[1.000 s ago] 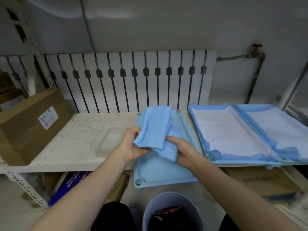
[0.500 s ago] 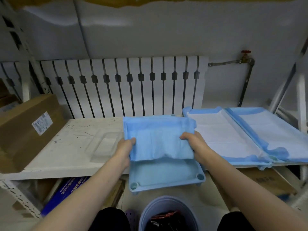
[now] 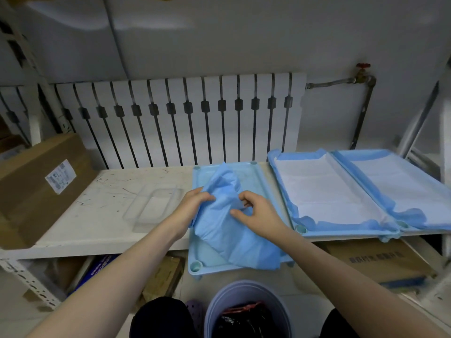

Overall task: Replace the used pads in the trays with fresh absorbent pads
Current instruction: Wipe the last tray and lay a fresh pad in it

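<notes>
Unfolding a fresh blue pad [image 3: 227, 235] over the bare tray [image 3: 253, 184] on the shelf [image 3: 97, 215].
Left hand [image 3: 192, 203] grips the pad's left edge; right hand [image 3: 258, 213] pinches a fold near its middle; the next move likely calls for spreading it flat; the pad lies crumpled, long axis roughly along the tray, far end peaked toward the radiator [image 3: 170, 118].

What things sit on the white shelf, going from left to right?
Brown cardboard box → clear plastic tub → light blue tray holding a crumpled blue pad → blue tray lined with a white pad → second lined tray.
</notes>
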Demonstrator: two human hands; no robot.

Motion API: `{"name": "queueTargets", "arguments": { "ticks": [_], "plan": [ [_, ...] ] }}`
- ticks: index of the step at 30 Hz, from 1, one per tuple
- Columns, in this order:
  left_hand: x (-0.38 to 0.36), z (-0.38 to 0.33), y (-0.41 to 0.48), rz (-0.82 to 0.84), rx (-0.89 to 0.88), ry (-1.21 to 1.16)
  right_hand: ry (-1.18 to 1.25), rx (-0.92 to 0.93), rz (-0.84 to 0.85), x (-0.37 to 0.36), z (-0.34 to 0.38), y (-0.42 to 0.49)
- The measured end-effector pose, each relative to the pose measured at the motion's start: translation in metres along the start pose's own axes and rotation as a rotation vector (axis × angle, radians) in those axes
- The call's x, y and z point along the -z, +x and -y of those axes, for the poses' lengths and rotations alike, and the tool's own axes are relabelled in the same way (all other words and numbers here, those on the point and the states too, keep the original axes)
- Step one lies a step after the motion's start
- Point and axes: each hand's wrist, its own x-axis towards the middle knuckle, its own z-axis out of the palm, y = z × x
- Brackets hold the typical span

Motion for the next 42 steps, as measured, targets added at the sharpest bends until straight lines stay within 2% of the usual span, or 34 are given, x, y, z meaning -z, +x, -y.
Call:
{"name": "queueTargets", "arguments": {
  "ticks": [3, 6, 9, 13, 16, 18, 19, 22, 23, 24, 25, 26, 28, 29, 30, 34, 37, 39, 42],
  "plan": [
    [0.005, -0.004, -0.001, 0.049, 0.053, -0.107, 0.028, 0.053, -0.084, -0.002, -0.003, 0.002],
    [0.007, -0.005, 0.006, -0.124, 0.142, -0.140, -0.056, 0.188, -0.160, 0.003, 0.000, 0.000],
    [0.005, -0.013, 0.014, -0.257, 0.130, -0.181, -0.122, 0.375, -0.203, 0.016, 0.011, 0.000],
    [0.013, -0.022, 0.024, -0.254, 0.085, -0.571, -0.235, 0.539, -0.326, 0.043, 0.024, 0.000],
    [0.029, -0.001, 0.034, -0.265, 0.114, -0.687, -0.291, 0.594, -0.367, 0.058, 0.021, -0.005],
    [0.034, 0.023, 0.035, -0.314, 0.194, -0.544, -0.370, 0.568, -0.265, 0.057, 0.010, -0.015],
    [0.036, 0.034, 0.036, -0.353, 0.246, -0.408, -0.431, 0.507, -0.142, 0.055, 0.002, -0.020],
    [0.042, 0.066, 0.034, -0.459, 0.341, 0.020, -0.591, 0.161, 0.431, 0.048, -0.023, -0.034],
    [0.041, 0.071, 0.030, -0.478, 0.340, 0.164, -0.634, 0.066, 0.591, 0.046, -0.029, -0.036],
    [0.040, 0.073, 0.026, -0.492, 0.318, 0.341, -0.657, 0.010, 0.681, 0.044, -0.033, -0.037],
    [0.036, 0.072, 0.020, -0.508, 0.269, 0.527, -0.662, -0.025, 0.693, 0.043, -0.032, -0.037],
    [0.032, 0.072, 0.015, -0.526, 0.175, 0.690, -0.648, -0.051, 0.633, 0.042, -0.032, -0.034],
    [0.016, 0.066, 0.004, -0.486, -0.053, 0.890, -0.586, -0.094, 0.418, 0.040, -0.034, -0.027],
    [0.005, 0.063, -0.001, -0.435, -0.112, 0.948, -0.570, -0.121, 0.361, 0.038, -0.036, -0.024],
    [-0.005, 0.061, -0.004, -0.393, -0.107, 1.018, -0.569, -0.149, 0.385, 0.034, -0.035, -0.022],
    [-0.030, 0.062, 0.006, -0.346, -0.043, 1.311, -0.537, -0.123, 0.735, 0.012, -0.032, -0.029],
    [-0.037, 0.059, 0.018, -0.243, 0.145, 1.340, -0.472, -0.104, 0.746, 0.017, -0.031, -0.036],
    [-0.039, 0.057, 0.020, -0.242, 0.131, 1.241, -0.440, -0.111, 0.594, 0.022, -0.034, -0.038],
    [-0.045, 0.059, 0.021, -0.265, -0.170, 0.940, -0.414, -0.211, 0.075, 0.041, -0.050, -0.033]
  ]
}}
